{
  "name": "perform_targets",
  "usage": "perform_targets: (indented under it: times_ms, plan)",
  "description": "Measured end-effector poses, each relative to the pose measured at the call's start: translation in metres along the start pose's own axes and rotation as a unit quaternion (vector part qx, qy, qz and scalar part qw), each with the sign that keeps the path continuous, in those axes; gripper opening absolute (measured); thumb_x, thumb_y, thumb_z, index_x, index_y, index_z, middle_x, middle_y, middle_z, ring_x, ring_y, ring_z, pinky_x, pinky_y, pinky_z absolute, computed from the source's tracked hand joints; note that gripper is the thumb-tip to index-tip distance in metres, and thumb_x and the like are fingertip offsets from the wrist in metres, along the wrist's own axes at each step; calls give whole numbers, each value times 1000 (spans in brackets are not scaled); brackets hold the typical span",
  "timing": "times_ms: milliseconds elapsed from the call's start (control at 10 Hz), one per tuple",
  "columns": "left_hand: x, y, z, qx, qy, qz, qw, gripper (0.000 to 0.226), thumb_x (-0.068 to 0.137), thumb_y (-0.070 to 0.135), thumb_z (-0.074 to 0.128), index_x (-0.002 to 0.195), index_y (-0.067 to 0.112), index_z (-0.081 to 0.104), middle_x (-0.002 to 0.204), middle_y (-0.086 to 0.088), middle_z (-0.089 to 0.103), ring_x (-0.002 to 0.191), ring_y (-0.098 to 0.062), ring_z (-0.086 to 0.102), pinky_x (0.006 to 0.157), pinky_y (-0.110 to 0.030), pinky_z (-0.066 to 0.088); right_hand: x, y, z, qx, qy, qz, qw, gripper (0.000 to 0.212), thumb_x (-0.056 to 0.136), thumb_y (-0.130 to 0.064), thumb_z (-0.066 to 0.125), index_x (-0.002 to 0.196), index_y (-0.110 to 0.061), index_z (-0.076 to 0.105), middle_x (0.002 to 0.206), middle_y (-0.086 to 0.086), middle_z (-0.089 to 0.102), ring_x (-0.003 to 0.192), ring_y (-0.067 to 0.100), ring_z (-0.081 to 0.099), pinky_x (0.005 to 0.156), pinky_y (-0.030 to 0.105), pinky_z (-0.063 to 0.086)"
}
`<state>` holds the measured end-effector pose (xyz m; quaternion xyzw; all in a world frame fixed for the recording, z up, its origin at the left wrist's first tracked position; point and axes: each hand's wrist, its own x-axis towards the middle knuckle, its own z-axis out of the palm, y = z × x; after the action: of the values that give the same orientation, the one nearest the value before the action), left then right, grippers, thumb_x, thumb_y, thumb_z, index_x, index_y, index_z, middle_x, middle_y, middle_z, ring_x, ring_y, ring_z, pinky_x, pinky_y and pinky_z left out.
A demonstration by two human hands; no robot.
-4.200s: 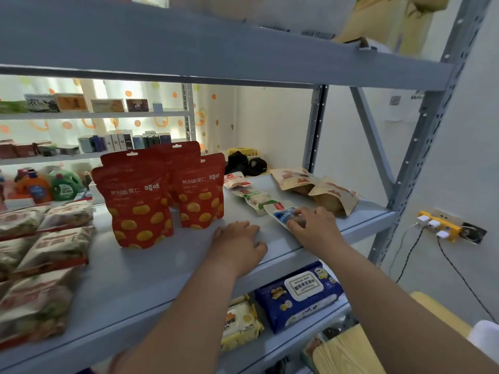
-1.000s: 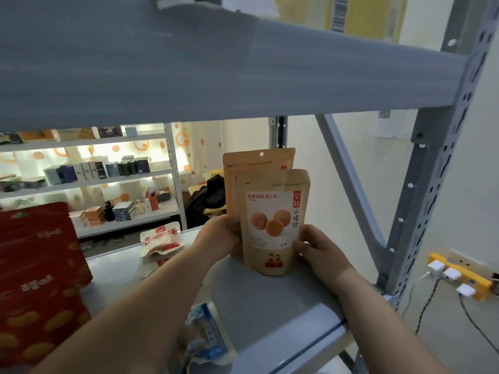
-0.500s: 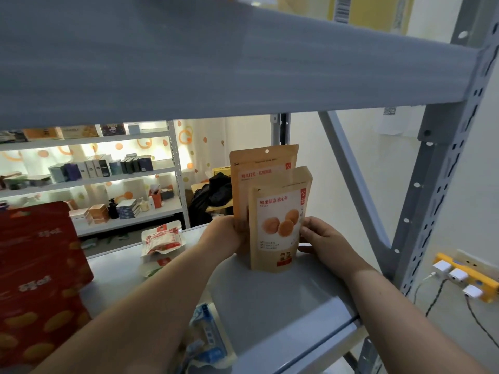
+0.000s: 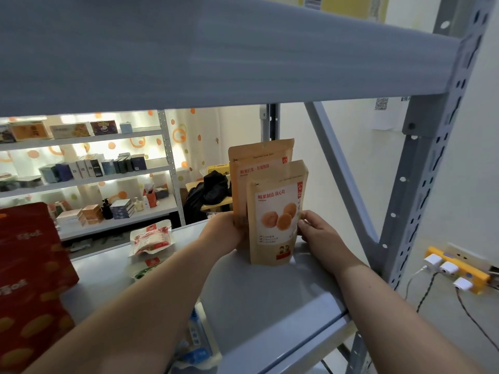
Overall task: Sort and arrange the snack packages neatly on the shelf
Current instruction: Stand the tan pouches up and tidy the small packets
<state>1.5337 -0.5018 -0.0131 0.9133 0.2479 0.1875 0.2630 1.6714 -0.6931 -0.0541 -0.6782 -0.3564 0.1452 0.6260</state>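
Both kraft-paper stand-up pouches are upright at the right end of the grey shelf board (image 4: 270, 300), close to the perforated steel upright (image 4: 432, 171). The front pouch (image 4: 278, 214) stands directly before the rear pouch (image 4: 259, 160), overlapping it and offset slightly right, labels facing outward. This appears to be an attempt to form a single row. The left hand (image 4: 225, 233) is curled around the lower left edge of the rear pouch and lies against the front one. The right hand (image 4: 320, 234) pinches the right edge of the front pouch at mid-height. In my judgement this two-sided hold steadies and squares the pair, since such pouches tip readily on their gusseted bases. Both pouches are matte tan paper, flat at the sealed top and fuller toward the bottom. The rear one shows a hang hole, and the front one carries a white panel printed with round orange snacks. Further left, glossy red pouches (image 4: 29, 279) with yellow ovals stand together. A crinkled red-and-white packet (image 4: 151, 238) and a blue film packet (image 4: 197, 346) lie flat and loose on the board, evidently not yet sorted. The board itself is smooth painted metal, offering little grip.
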Motion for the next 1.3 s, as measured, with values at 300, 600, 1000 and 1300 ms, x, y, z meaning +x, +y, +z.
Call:
perform_targets:
  times_ms: [300,600,1000,1300]
  plan:
    - [-5,5,0,-39,-2,-19,999,27,85,19,63,62,33,58,59,14,60,59,-11,62,64,-31,57,0,-1,-2,-7,27,11,1000,26,101,-28,42,104,-33,68,99,-3,73,99,22,66,71,28,44]
    - [-1,0,5,-43,-9,-23,999,8,85,17,59,83,18,67,84,-6,71,78,-25,69,75,-42,58,-4,-7,0,8,33,23,999,28,102,-26,42,103,-34,68,101,-3,73,98,16,67,70,26,43]
    - [-25,6,-28,-9,-50,-5,999,31,87,14,68,111,33,65,101,8,67,88,-12,64,75,-29,54,-16,-18,1,-12,44,67,997,26,95,-31,51,115,-40,64,107,-15,72,106,7,62,81,28,46]
    - [-94,-22,-83,0,53,-13,999,34,88,37,52,122,43,52,106,23,61,84,-4,63,64,-31,56,-95,-28,49,-258,89,72,959,53,90,-41,61,138,-32,40,135,1,50,111,17,54,86,37,52]
